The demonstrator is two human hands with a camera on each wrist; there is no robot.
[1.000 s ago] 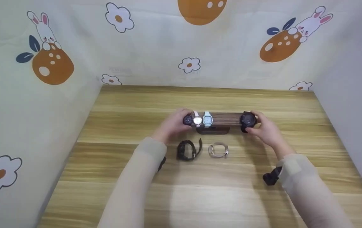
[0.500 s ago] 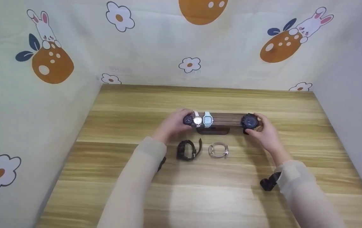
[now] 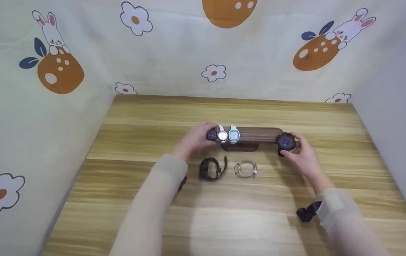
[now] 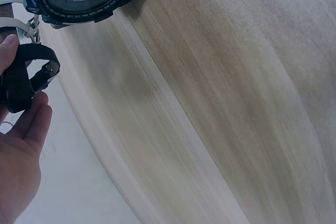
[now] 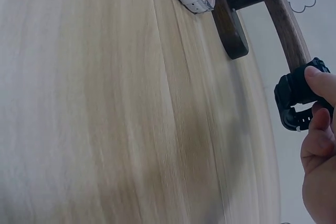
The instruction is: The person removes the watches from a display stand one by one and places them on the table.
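My left hand point(image 3: 197, 140) grips the left end of a dark wooden watch stand point(image 3: 260, 134), where a small black watch point(image 4: 18, 85) sits between thumb and fingers. Beside that watch, a white-strapped watch point(image 3: 222, 135) and a turquoise square watch point(image 3: 234, 135) hang on the bar. At the bar's right end my right hand point(image 3: 306, 160) pinches a chunky black watch point(image 3: 287, 141), thumb in front and fingers behind. The right wrist view shows this watch's buckled strap loop point(image 5: 296, 87) right at the bar's tip.
In front of the stand's base point(image 3: 240, 147), another black watch point(image 3: 204, 170) lies on its side with its strap end sticking out. To its right lies a pale-strapped watch point(image 3: 237, 170). Patterned cloth walls point(image 3: 171, 53) enclose the wooden table point(image 3: 238, 220).
My right hand has moved the chunky black watch rightward and toward me, so the bar's rounded right end now shows. The left hand and the stand stay in place.
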